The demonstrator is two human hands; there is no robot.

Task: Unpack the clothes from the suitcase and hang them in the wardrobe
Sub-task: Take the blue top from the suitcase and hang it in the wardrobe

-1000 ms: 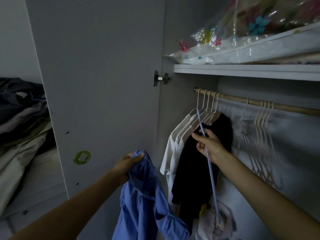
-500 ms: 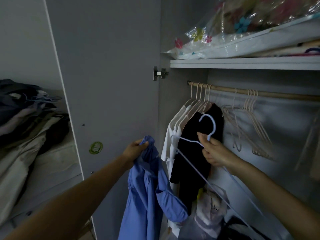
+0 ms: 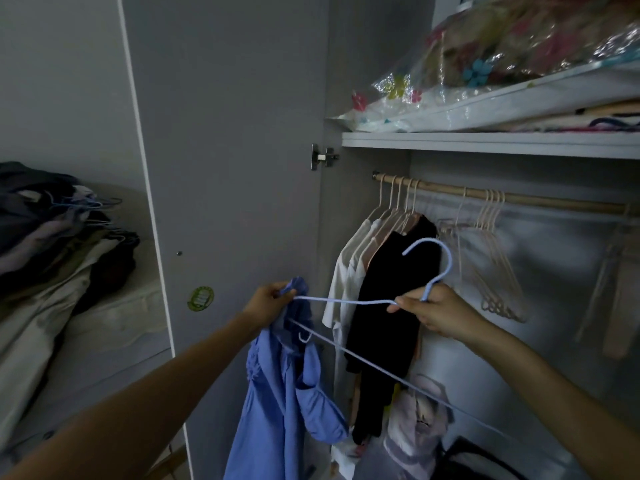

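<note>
My left hand [image 3: 268, 303] grips the top of a blue garment [image 3: 284, 393], which hangs down in front of the open wardrobe door [image 3: 225, 133]. My right hand [image 3: 434, 311] grips a light blue wire hanger [image 3: 346, 301] just below its hook. One arm of the hanger reaches left and its tip meets the garment's top at my left hand. Behind my hands, white shirts [image 3: 349, 271] and a black garment [image 3: 391, 306] hang on the wooden rail [image 3: 519, 199].
Several empty beige hangers [image 3: 491, 258] hang further right on the rail. A shelf [image 3: 485, 143] above it carries a flowered plastic bag [image 3: 485, 64] of bedding. A pile of clothes [image 3: 52, 244] on hangers lies at the left. Bags [image 3: 415, 427] sit on the wardrobe floor.
My right hand has swung the blue hanger from upright to level and moved it left, so its arm now reaches the blue garment at my left hand. The view shifted slightly right.
</note>
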